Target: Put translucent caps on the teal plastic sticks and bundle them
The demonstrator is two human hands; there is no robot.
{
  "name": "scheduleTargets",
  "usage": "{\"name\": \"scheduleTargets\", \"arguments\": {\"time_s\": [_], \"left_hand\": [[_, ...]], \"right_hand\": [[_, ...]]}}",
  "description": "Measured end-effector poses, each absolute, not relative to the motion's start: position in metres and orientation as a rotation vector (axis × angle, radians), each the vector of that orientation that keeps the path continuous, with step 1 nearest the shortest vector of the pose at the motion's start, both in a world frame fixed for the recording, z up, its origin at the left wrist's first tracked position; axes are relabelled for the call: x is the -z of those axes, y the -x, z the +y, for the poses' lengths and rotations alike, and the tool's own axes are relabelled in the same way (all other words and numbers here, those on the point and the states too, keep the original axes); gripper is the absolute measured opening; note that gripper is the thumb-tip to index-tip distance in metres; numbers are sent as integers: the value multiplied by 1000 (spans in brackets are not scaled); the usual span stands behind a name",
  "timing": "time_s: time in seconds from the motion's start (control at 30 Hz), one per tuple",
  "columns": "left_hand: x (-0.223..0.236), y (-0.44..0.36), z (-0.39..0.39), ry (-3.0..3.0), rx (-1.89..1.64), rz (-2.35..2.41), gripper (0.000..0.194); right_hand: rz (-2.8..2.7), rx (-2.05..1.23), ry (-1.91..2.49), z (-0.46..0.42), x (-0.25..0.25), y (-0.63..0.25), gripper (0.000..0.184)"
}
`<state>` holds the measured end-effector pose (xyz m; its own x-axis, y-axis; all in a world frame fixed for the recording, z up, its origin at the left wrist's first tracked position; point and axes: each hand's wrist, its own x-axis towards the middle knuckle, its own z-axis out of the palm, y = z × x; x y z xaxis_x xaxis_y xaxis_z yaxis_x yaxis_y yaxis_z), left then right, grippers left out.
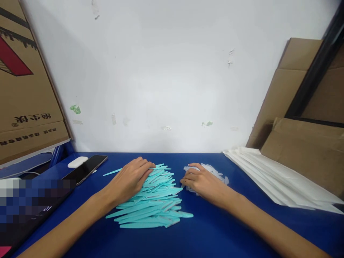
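Note:
A heap of turquoise eyebrow razors (150,211) lies on the blue table, most handles pointing left. My left hand (134,175) is over the heap's upper left edge, closed around one razor (112,172); its thin handle sticks out to the left and its other end seems to show past my fingertips. To the right is a small pile of clear plastic caps (215,171). My right hand (197,179) rests over this pile with curled fingers, the thumb and fingertips drawn together at its left side. What they pinch, if anything, is hidden.
A phone (90,167) and a white earbud case (77,162) lie at the left, near a dark, partly blurred object (32,211). White paper sheets (279,182) are stacked at the right. Cardboard (306,154) stands on both sides, and a white wall (166,71) closes the back.

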<state>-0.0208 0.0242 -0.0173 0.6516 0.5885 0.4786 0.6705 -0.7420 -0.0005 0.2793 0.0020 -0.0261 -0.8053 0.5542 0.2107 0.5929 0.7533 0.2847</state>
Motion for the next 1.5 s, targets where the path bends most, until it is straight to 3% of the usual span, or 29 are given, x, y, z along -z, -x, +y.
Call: {"name": "scheduleTargets", "arguments": {"time_s": [0.2, 0.4, 0.53, 0.63, 0.83, 0.97, 1.13, 1.5], "left_hand": [[20, 21, 24, 2698, 669, -1032, 29], [20, 20, 22, 2702, 675, -1035, 28], [20, 19, 21, 2703, 673, -1030, 28], [21, 17, 19, 2709, 660, -1022, 28], [21, 11, 10, 2747, 666, -980, 29], [20, 9, 6, 2765, 659, -961, 27], [20, 6, 3, 2767, 729, -904, 24], [20, 1, -3, 2741, 843, -849, 27]], "right_hand": [[-2862, 419, 935, 0, 23, -284, 30], [-2820, 542, 899, 3, 30, -279, 29], [-2746, 563, 897, 3, 31, -281, 43], [-2552, 343, 948, 0, 28, -282, 52], [-1960, -480, 1064, -6, 23, -271, 23], [-1679, -857, 1018, -6, 27, -265, 26], [-1638, -856, 1029, -11, 26, -261, 34], [-1673, -914, 1020, -14, 30, -257, 33]]}}
